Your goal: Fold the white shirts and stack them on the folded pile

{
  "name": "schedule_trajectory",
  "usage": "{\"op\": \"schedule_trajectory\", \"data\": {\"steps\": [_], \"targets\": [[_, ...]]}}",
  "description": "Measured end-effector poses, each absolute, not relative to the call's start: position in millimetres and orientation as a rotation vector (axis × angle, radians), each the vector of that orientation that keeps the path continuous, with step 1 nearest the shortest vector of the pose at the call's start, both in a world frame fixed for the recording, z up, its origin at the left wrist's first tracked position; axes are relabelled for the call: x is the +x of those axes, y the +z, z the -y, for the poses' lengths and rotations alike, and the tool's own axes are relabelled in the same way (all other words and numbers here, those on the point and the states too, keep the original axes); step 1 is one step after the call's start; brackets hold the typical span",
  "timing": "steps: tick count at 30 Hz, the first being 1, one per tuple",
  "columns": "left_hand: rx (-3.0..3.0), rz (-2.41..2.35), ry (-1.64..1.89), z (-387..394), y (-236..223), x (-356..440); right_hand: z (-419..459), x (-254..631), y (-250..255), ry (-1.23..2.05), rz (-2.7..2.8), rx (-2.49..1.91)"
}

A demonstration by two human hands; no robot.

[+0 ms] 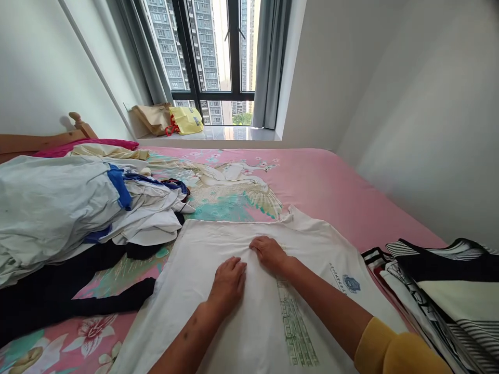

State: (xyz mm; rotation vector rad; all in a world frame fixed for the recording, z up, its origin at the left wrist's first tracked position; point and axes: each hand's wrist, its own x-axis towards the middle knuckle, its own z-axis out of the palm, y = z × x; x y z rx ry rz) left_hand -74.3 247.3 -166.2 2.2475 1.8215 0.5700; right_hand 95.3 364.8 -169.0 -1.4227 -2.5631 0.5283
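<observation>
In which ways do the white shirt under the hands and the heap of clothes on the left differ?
The white shirt lies spread mostly flat; the heap of clothes is crumpled. The shirt is mainly white with a greenish print; the heap mixes white, blue and black. The left hand and right hand rest on the shirt, neither on the heap. Both lie on the bed.

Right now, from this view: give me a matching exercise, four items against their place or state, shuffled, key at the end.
1. White printed T-shirt
2. Yellow bag
3. Black garment
4. Black-and-white striped clothing

A. on the windowsill
B. folded, at the picture's right edge
C. partly under loose white clothes
D. spread out under the left hand and right hand

Pairs: 1-D, 2-A, 3-C, 4-B
</observation>
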Motion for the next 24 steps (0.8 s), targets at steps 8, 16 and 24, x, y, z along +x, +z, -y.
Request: {"op": "schedule_trajectory", "data": {"steps": [8,16,24], "targets": [[2.132,-1.835,0.249,-291,-176,-88,-385,107,-179,0.383,2.547,-1.557],[2.211,-1.836,0.307,-313,-191,-118,-404,98,-191,0.389,2.513,-1.490],[2.365,-1.727,0.308,-342,-201,-131,-396,87,-202,0.355,2.499,-1.446]]}}
